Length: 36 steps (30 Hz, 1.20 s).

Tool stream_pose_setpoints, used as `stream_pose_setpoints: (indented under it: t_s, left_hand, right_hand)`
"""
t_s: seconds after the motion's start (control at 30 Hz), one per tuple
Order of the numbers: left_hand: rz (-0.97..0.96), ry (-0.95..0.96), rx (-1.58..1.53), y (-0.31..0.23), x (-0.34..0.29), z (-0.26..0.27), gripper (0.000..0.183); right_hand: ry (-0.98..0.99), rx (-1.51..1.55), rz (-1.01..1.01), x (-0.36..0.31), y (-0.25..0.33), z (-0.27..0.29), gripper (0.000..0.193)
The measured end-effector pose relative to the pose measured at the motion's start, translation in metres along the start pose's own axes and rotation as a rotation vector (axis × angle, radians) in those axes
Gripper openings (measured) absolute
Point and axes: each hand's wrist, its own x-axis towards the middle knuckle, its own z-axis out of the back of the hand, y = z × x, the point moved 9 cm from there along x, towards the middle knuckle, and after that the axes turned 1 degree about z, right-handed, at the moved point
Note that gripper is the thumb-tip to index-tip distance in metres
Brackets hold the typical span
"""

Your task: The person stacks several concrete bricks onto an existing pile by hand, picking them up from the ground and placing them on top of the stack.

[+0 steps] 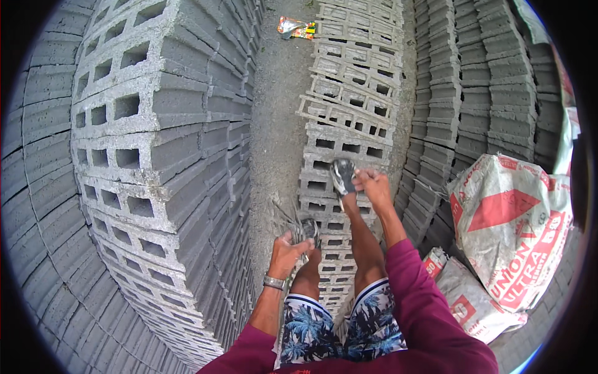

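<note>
My left hand (288,254) is low beside my left shoe (309,229), its fingers curled round what look like thin, dark grey strands (281,215). These strands fan out over the ground at the row's left edge; their exact kind is unclear. Further forward, my right hand (372,185) is closed in a pinch next to my right shoe (342,174). Anything between its fingertips is too small to make out. Both feet are on a low row of grey hollow concrete blocks (321,186), whose holes face up.
A tall stack of hollow blocks (187,106) rises at the left, and more stacked blocks (498,75) line the right. Red-and-white sacks (511,218) bulge at the near right. A colourful packet (296,28) lies at the far end of the gravel strip (277,124).
</note>
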Motion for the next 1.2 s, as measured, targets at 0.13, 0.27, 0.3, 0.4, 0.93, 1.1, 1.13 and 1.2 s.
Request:
stream_pose_setpoints:
  t_s: [0.13,0.27,0.3,0.4,0.93,1.1,1.13,1.2]
  left_hand:
    - [0.045,-0.132,-0.150,0.009,0.003,0.052,0.018]
    - [0.035,-0.291,-0.302,0.049,0.013,0.076,0.018]
    - [0.039,-0.300,-0.316,0.047,0.016,0.070,0.017]
    - [0.136,-0.454,-0.278,0.048,0.000,0.055,0.015]
    - [0.330,-0.518,-0.363,0.027,0.012,-0.025,0.016]
    - [0.309,-0.410,-0.207,0.019,0.030,-0.048,0.014]
    - [0.298,-0.402,-0.190,0.015,0.032,-0.050,0.015]
    - [0.276,-0.385,-0.158,0.003,0.039,-0.055,0.018]
  right_hand:
    - [0.108,-0.082,0.012,0.116,0.015,-0.084,0.032]
    - [0.165,-0.254,0.038,0.239,0.008,-0.167,0.051]
    - [0.102,-0.185,0.048,0.269,0.012,-0.171,0.054]
    - [0.116,-0.109,-0.071,0.306,0.019,-0.220,0.068]
    - [-0.379,-0.446,-0.160,0.352,0.089,-0.176,0.052]
    - [-0.573,-0.027,-0.145,0.363,0.047,-0.180,0.051]
    - [-0.589,0.078,-0.171,0.365,0.037,-0.181,0.050]
    - [-0.551,0.144,-0.244,0.372,0.023,-0.182,0.045]
